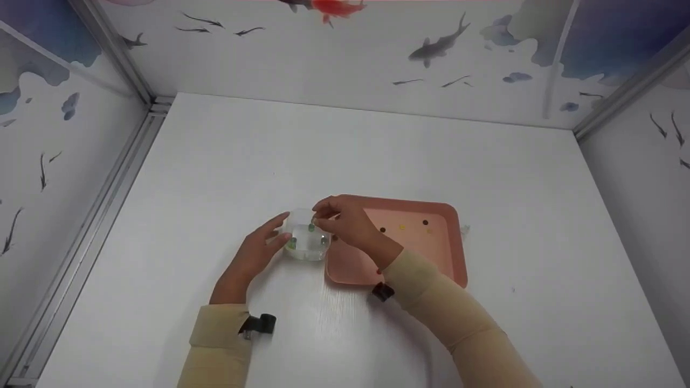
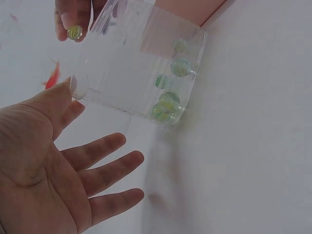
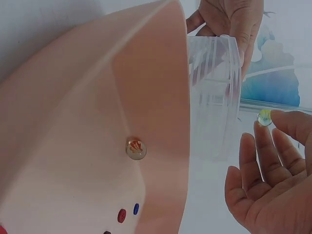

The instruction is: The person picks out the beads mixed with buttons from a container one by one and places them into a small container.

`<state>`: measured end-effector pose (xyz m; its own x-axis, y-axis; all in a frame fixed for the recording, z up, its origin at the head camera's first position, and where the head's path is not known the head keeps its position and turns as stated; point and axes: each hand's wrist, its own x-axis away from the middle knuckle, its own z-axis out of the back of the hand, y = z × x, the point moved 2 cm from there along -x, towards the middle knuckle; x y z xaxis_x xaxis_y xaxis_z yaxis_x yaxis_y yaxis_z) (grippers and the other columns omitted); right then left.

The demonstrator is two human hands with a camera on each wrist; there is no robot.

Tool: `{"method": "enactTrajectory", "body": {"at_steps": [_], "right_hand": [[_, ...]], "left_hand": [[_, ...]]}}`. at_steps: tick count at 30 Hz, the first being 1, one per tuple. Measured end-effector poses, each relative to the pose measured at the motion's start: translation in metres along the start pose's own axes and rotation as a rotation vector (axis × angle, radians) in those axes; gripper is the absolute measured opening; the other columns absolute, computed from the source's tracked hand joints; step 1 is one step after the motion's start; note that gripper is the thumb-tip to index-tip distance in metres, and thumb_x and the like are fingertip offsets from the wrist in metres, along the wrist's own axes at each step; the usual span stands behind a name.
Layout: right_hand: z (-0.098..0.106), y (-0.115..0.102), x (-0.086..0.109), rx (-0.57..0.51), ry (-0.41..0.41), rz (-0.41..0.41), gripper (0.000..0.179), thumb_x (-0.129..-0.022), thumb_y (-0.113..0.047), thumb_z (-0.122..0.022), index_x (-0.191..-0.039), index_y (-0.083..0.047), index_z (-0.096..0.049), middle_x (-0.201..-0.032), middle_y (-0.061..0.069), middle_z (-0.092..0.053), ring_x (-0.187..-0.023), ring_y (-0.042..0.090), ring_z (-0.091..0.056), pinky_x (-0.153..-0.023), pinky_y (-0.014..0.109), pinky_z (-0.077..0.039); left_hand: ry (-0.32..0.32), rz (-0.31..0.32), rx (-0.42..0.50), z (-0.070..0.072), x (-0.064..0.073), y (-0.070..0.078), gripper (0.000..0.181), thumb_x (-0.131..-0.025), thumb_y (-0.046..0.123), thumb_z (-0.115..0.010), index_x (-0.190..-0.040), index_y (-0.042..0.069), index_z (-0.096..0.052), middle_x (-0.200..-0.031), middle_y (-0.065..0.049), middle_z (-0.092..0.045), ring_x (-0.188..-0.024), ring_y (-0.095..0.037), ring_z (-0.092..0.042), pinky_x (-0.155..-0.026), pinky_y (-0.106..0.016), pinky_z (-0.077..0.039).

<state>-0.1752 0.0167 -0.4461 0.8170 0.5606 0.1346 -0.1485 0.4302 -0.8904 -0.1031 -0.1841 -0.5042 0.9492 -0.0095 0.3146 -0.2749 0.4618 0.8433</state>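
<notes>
A clear plastic box (image 1: 306,254) stands left of the pink tray, with several green-and-yellow glass marbles (image 2: 181,68) at its bottom. My left hand (image 1: 257,250) holds the box's left side by thumb and index finger at the rim. The other fingers (image 2: 117,201) spread away from the wall. Above the box's opening, my right hand (image 1: 350,226) pinches a yellow-green marble (image 3: 264,117) between thumb and fingertip. That same marble shows beside the box's rim in the left wrist view.
The pink tray (image 1: 461,253) sits right against the box, under my right forearm. It holds an orange-patterned clear marble (image 3: 136,148) and small buttons, among them a red button (image 3: 122,216) and a blue button (image 3: 136,209). A small clear item (image 1: 465,229) lies right of the tray.
</notes>
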Motion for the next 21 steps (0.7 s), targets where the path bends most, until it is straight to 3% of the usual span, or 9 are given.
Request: {"method": "enactTrajectory", "body": {"at_steps": [7, 14, 21], "right_hand": [[-0.0010, -0.0004, -0.0022, 0.114, -0.048, 0.060, 0.026, -0.094, -0.011, -0.063, -0.119, -0.003, -0.065, -0.103, 0.007, -0.068, -0.091, 0.021, -0.064, -0.062, 0.032, -0.057], [-0.0021, -0.0027, -0.0033, 0.216, -0.053, 0.059, 0.026, -0.093, -0.013, -0.065, -0.118, -0.005, -0.066, -0.103, 0.003, -0.069, -0.100, 0.018, -0.063, -0.080, 0.033, -0.054], [-0.0048, -0.0059, -0.0037, 0.265, -0.082, 0.042, 0.027, -0.092, -0.014, -0.066, -0.118, -0.008, -0.067, -0.104, 0.003, -0.068, -0.103, 0.022, -0.063, -0.089, 0.036, -0.052]], "left_hand": [[-0.015, -0.031, 0.003, 0.0013, -0.0011, -0.0001, 0.056, -0.099, 0.039, -0.053, -0.151, 0.028, -0.034, -0.155, -0.011, -0.033, -0.138, -0.037, -0.036, -0.108, -0.058, -0.033], [-0.015, -0.022, -0.005, 0.0011, -0.0011, -0.0004, 0.057, -0.099, 0.040, -0.053, -0.151, 0.029, -0.034, -0.155, -0.011, -0.033, -0.139, -0.036, -0.035, -0.109, -0.057, -0.033], [-0.011, -0.020, -0.014, 0.0010, -0.0005, -0.0003, 0.056, -0.099, 0.040, -0.053, -0.151, 0.030, -0.034, -0.155, -0.011, -0.033, -0.139, -0.037, -0.035, -0.109, -0.058, -0.031]]}}
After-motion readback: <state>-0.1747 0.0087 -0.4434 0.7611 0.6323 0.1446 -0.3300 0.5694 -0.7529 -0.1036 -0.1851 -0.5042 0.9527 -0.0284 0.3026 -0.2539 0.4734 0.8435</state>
